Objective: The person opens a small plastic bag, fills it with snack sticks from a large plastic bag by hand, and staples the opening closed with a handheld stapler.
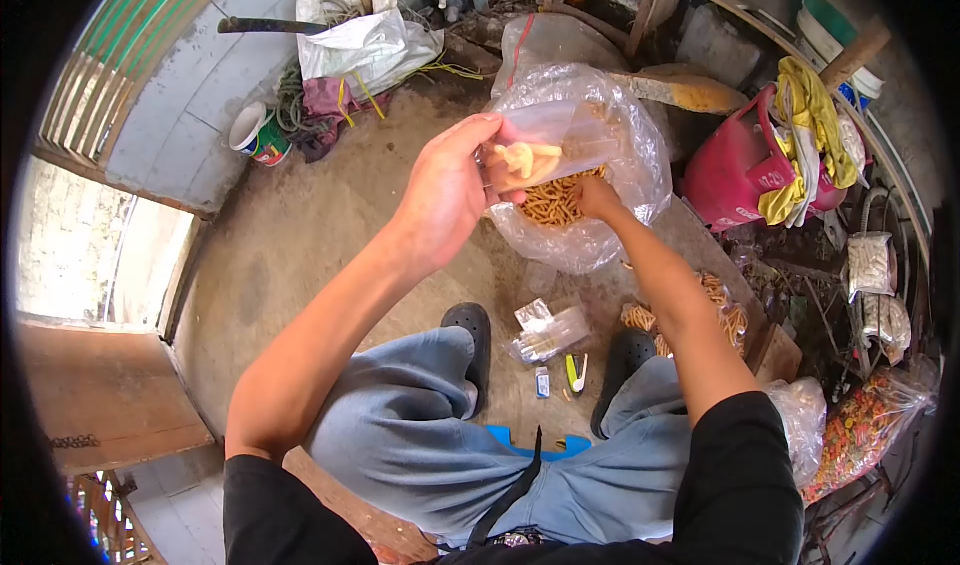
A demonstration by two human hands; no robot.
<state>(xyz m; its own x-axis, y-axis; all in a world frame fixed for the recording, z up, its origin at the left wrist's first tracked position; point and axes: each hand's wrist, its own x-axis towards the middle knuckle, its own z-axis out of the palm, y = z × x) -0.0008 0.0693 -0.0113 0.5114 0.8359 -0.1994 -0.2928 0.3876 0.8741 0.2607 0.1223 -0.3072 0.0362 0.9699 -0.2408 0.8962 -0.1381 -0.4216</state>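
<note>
A small clear plastic bag (570,147) with a few pale snack sticks in its lower end is held in my left hand (450,180), fingers wrapped round it. Below and beyond it lies a large open clear bag (645,165) holding a heap of brown snack sticks (552,203). My right hand (598,199) reaches into this large bag at the right side of the heap, its fingers closed among the sticks; how many they grip is hidden.
Between my feet are flat plastic bags (550,335), a green stapler (576,373) and a small box (542,382). Filled snack bags (735,325) lie by my right forearm. A pink bin (730,180) stands right, a white bucket (250,130) left.
</note>
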